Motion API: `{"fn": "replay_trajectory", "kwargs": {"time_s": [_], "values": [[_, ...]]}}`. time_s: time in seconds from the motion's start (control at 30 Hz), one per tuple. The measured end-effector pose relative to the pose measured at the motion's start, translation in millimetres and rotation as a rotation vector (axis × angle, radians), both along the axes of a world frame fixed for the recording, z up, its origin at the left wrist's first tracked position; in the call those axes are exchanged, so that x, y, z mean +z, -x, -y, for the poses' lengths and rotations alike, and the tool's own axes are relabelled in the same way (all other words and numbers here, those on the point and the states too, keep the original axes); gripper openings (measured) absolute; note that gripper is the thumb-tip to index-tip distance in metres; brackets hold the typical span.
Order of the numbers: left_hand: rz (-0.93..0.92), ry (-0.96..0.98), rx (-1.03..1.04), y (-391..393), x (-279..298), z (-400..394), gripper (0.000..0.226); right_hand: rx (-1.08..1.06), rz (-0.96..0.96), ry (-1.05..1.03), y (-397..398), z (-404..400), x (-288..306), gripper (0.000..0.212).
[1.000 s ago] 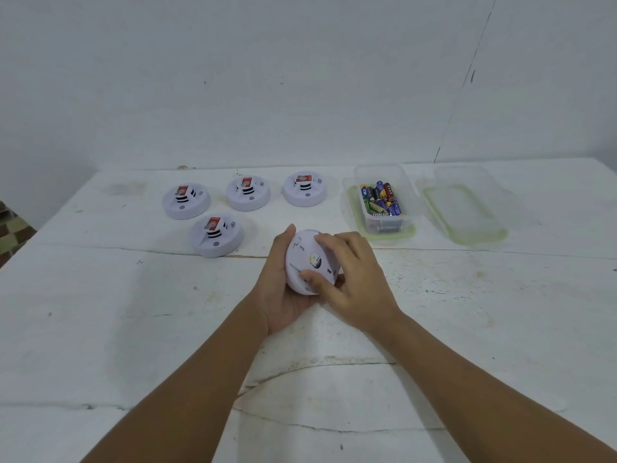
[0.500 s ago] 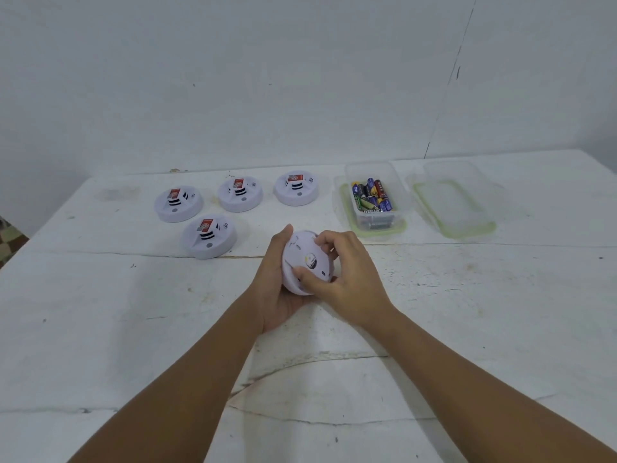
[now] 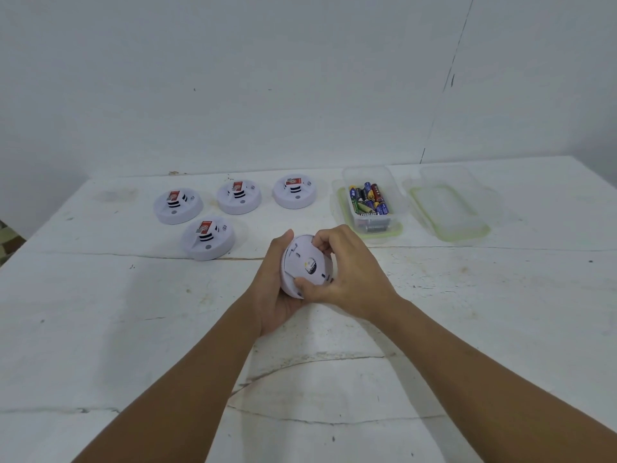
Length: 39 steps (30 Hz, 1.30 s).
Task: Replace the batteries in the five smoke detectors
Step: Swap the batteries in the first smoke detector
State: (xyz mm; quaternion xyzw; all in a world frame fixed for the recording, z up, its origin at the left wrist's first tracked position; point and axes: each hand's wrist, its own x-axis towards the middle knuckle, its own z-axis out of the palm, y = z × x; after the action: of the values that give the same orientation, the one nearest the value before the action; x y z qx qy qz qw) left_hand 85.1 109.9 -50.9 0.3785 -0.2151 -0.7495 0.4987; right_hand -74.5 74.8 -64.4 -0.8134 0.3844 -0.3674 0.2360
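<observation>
Left hand (image 3: 277,289) cradles smoke detector (image 3: 305,265) | right hand (image 3: 347,275) pinches rim at 12 and 6 o'clock | light, rigid, smooth plastic; hold by edges.

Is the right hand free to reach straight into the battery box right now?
Probably not yet: the right hand grips the smoke detector together with the left hand. The path looks free, since the battery box stands open just beyond, its lid lying aside.
</observation>
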Motion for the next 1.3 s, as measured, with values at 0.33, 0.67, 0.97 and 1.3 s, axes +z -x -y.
{"fn": "replay_trajectory", "kwargs": {"time_s": [0.33, 0.67, 0.97, 1.3], "values": [[-0.032, -0.017, 0.021, 0.3, 3.5, -1.8, 0.059, -0.01, -0.01, 0.076, -5.9, -2.7, 3.9, 0.065], [-0.087, 0.016, 0.053, -3.3, 0.6, -0.3, 0.062, -0.134, 0.24, 0.027, -7.7, -9.7, 16.6, 0.065], [-0.195, 0.063, 0.446, -40.9, 0.4, 9.7, 0.048, -0.321, -0.111, -0.141, 13.4, -6.6, -21.9, 0.043], [-0.186, 0.017, 0.157, -31.3, 0.0, 14.1, 0.062, -0.266, 0.113, 0.011, -22.2, -10.0, -8.5, 0.036]]}}
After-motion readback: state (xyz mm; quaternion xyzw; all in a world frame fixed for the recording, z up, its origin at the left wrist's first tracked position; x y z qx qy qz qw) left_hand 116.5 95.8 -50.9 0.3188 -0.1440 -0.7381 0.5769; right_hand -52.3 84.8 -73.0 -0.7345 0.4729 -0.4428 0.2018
